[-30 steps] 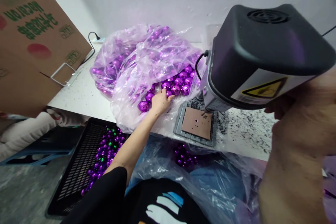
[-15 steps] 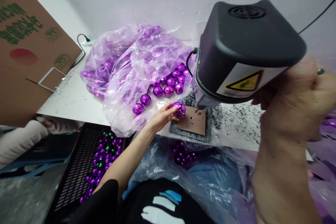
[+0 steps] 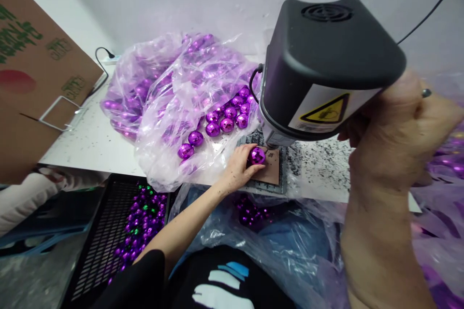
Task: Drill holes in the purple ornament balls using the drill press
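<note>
My left hand [image 3: 239, 166] has its thumb and fingers around a shiny purple faceted ball [image 3: 257, 155]. The ball rests on a square brown board [image 3: 272, 172] on the dark metal base of a black bench drill press [image 3: 337, 53]. Just above and to the right of the ball is the machine's lower tip. At the right side of the black housing my right hand [image 3: 395, 116] is closed, its fingers curled. What it grips is hidden behind the housing and the hand itself. A yellow warning label faces me on the housing.
Behind my left hand, a clear plastic bag [image 3: 159, 101] spills purple balls [image 3: 227, 125] onto the white table. Dark shavings [image 3: 319, 164] litter the table. A black crate [image 3: 97, 231] of purple and green balls stands below. A cardboard box [image 3: 32, 91] and another person's sleeve [image 3: 25, 198] are left.
My left hand has moved right and slightly down, bringing the purple ball from beside the brown board onto it, below the drill. My right hand keeps its place at the housing; the view shifted slightly.
</note>
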### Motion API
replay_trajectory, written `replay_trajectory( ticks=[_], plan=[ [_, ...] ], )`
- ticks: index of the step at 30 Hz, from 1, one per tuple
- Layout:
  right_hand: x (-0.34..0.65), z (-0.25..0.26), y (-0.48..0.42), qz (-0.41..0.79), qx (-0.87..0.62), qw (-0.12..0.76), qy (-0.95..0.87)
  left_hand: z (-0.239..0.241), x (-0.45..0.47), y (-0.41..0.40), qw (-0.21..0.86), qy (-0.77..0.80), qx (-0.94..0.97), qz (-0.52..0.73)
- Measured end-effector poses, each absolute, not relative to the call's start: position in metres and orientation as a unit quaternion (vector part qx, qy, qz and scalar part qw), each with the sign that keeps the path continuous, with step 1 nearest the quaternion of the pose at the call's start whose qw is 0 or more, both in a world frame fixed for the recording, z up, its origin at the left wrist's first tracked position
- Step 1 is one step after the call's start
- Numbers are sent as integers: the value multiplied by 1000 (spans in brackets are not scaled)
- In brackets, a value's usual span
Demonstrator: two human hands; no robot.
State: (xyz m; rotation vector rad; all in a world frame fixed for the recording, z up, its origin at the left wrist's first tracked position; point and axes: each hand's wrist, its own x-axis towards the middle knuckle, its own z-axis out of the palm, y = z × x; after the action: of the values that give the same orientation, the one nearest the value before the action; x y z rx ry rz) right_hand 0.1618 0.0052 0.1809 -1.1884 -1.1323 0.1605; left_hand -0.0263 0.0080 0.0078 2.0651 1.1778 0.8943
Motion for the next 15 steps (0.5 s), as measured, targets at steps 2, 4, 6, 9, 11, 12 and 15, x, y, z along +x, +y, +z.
replay_trajectory(
  ticks=[2,4,6,9,11,12,15],
  plan=[
    [162,181,5,68,-527,682,-503,9,-21,7,259,441,797,322],
    [161,180,5,62,-527,681,-504,11,-14,6,234,453,804,306],
    [160,180,5,55,-532,677,-506,13,-7,5,223,470,802,294],
    [160,180,4,55,-537,673,-505,12,0,3,217,478,799,295],
    [160,181,4,64,-532,676,-505,11,2,2,216,466,802,304],
    [159,181,4,69,-528,679,-506,9,2,2,215,463,803,308],
    [155,178,2,58,-523,690,-497,5,3,2,206,474,798,310]
  ],
)
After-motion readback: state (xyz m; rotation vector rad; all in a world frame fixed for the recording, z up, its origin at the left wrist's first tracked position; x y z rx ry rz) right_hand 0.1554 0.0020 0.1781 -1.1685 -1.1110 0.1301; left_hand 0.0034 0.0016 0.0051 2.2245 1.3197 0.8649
